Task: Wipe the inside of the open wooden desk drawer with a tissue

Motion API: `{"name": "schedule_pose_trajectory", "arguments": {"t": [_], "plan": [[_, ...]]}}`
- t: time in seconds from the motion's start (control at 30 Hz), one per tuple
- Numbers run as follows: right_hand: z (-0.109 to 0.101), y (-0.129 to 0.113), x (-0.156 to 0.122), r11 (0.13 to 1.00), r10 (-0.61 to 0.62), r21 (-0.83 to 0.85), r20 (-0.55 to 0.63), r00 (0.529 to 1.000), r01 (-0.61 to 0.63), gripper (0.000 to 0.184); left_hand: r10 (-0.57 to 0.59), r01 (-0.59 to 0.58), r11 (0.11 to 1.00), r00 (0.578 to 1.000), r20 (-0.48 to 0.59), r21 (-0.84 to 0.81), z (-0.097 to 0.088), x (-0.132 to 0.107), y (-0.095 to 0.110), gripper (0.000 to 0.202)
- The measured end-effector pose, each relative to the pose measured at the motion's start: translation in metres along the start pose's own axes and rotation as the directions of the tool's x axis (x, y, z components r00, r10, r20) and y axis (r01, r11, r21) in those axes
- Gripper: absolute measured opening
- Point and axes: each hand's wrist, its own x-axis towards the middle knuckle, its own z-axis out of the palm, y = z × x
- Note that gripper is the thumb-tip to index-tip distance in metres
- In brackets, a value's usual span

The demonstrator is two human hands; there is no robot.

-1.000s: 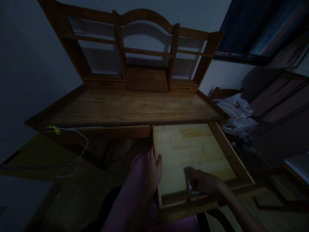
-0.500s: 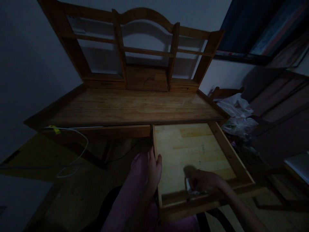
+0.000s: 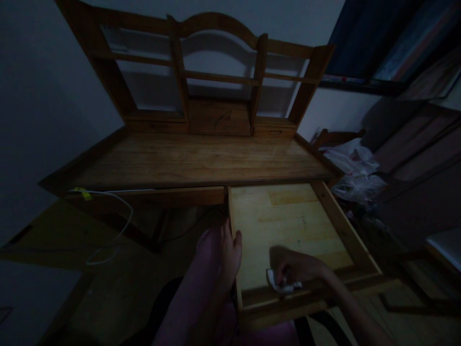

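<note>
The pulled-out wooden drawer [image 3: 252, 206] has a pale board bottom with small dark markings. My left hand [image 3: 230, 252] is at its left wall, fingers along the outside and thumb over the rim, gripping it. Inside, near the front left corner, my right hand [image 3: 297, 266] presses a crumpled white cloth [image 3: 279, 287] against the drawer bottom; whether it is fabric or paper I cannot tell. The fingers are closed round it, and part of it sticks out below and to the left.
Behind the drawer stands a wooden desk [image 3: 216, 156] with a shelf hutch [image 3: 218, 78]. A white cable [image 3: 127, 221] with a yellow tag hangs at the left. Plastic bags [image 3: 355, 161] lie on a chair at the right. My legs [image 3: 194, 293] are under the drawer.
My right hand has slid a little to the left along the drawer bottom with the white cloth, and more of the cloth shows. My left hand stays on the drawer wall.
</note>
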Motion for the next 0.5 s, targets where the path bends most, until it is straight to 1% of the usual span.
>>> {"name": "schedule_pose_trajectory", "arguments": {"t": [0.17,0.27,0.37,0.5], "plan": [[0.001,-0.010,0.008,0.998,-0.031,-0.047,0.012,0.999,0.032,0.043,0.017,-0.017,1.000,1.000,-0.019,-0.019,0.004,0.001,-0.009,0.047],[0.005,-0.017,0.010,0.998,-0.053,-0.018,0.015,0.998,0.053,0.046,0.011,-0.011,1.000,1.000,-0.022,0.029,0.004,0.001,-0.007,0.047],[0.009,-0.022,0.012,0.995,-0.096,-0.002,-0.004,0.995,0.096,0.044,0.012,-0.010,0.998,1.000,-0.020,0.065,0.001,0.001,-0.002,0.046],[0.014,-0.030,0.015,0.986,-0.169,-0.005,-0.009,0.986,0.169,0.043,0.024,-0.023,0.999,1.000,-0.014,0.029,0.004,0.000,-0.007,0.046]]}}
